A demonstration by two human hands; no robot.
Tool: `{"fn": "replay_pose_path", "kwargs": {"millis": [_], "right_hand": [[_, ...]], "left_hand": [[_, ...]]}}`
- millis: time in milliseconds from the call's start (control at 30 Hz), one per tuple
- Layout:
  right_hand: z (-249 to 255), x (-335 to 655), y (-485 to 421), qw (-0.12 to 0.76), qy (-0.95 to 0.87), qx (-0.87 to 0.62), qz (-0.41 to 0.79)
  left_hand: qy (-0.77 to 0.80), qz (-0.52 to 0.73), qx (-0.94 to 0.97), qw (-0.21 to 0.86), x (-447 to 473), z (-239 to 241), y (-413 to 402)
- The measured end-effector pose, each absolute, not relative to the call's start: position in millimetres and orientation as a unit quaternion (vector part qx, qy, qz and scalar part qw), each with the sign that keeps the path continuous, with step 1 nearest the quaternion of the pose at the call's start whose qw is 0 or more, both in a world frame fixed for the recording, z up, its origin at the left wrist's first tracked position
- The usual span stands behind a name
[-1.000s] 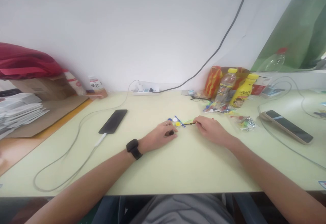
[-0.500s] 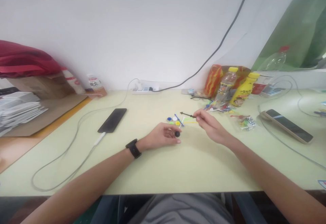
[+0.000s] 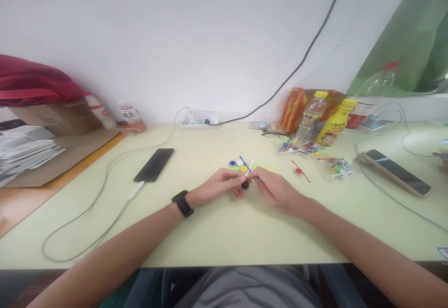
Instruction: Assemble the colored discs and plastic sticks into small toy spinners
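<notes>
Front edge: the table (image 3: 224, 245) ends on the person's side, and a broad pale strip of its top lies between this edge and both hands.
Side room: on the left, the nearest thing is a phone (image 3: 154, 164), well apart from the left hand (image 3: 226, 184); on the right, a red arrow (image 3: 304, 175) lies near the right hand (image 3: 276, 191).
Back edge: the wall (image 3: 175, 42) stands behind, with a power strip (image 3: 199, 124) at its foot.
Black disc: small, round and dark, it is between the hands, in front of the loose pieces.
Left grip: thumb and fingers close on the black disc (image 3: 245, 185).
Right grip: the fingers bend together, with tips beside the disc; one cannot tell what they hold.
Loose discs: three show plainly, one blue (image 3: 232, 163), one white (image 3: 240, 163) and one yellow (image 3: 244, 169).
Sticks: one blue (image 3: 244, 162) and one white (image 3: 250, 165) cross just behind the fingertips; a thin yellow one (image 3: 269, 167) shows behind the right hand.
Bags of pieces: two, one below the bottles (image 3: 332, 123), one (image 3: 339, 169) nearer.
Yellow-capped bottles: two.
Phones: two, the second (image 3: 398, 172) far right.
</notes>
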State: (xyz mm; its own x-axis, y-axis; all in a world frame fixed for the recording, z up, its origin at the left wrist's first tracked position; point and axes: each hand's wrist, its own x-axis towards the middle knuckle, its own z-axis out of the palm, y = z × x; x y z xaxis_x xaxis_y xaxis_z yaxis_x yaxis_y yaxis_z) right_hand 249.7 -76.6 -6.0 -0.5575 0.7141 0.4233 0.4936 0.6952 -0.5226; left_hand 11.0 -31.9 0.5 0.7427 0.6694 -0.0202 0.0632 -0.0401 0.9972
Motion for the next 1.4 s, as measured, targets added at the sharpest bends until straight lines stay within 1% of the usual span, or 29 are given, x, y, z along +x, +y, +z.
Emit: {"fn": "replay_pose_path", "kwargs": {"millis": [200,333,433,533,667,833,933,1000,1200,1267,1333,1400], "right_hand": [[-4.1,249.7,-76.7,0.334,-0.874,-0.326,0.136],[0.2,250.8,-77.8,0.340,-0.874,-0.321,0.132],[2.1,251.6,-78.9,0.341,-0.870,-0.318,0.160],[2.2,252.0,-79.0,0.352,-0.848,-0.332,0.218],[2.5,252.5,-76.2,0.377,-0.805,-0.374,0.265],[5.4,253.9,-73.5,0.368,-0.792,-0.388,0.295],[7.2,255.0,-73.7,0.366,-0.785,-0.387,0.317],[8.0,256.0,-73.2,0.367,-0.781,-0.385,0.327],[6.0,259.6,-66.8,0.392,-0.754,-0.379,0.366],[4.8,260.8,-64.6,0.425,-0.737,-0.383,0.360],[4.2,262.3,-63.5,0.468,-0.719,-0.390,0.335],[3.9,263.8,-64.1,0.491,-0.714,-0.396,0.306]], "left_hand": [[0.266,0.255,0.667,0.648,13.1,-1.0,-33.1],[0.270,0.267,0.662,0.646,12.4,-0.9,-33.3],[0.268,0.275,0.661,0.644,12.8,-0.1,-34.1],[0.259,0.294,0.666,0.635,14.7,-1.2,-34.7],[0.257,0.327,0.699,0.581,16.0,-5.9,-34.5],[0.277,0.336,0.735,0.520,11.7,-3.9,-35.9],[0.275,0.345,0.742,0.505,10.2,0.5,-38.0],[0.266,0.350,0.734,0.517,10.3,2.6,-38.7],[0.226,0.322,0.689,0.609,9.4,3.8,-34.1],[0.232,0.326,0.670,0.626,9.0,3.0,-32.3],[0.236,0.336,0.651,0.638,9.1,2.0,-31.3],[0.237,0.348,0.638,0.645,9.8,1.2,-31.1]]}}
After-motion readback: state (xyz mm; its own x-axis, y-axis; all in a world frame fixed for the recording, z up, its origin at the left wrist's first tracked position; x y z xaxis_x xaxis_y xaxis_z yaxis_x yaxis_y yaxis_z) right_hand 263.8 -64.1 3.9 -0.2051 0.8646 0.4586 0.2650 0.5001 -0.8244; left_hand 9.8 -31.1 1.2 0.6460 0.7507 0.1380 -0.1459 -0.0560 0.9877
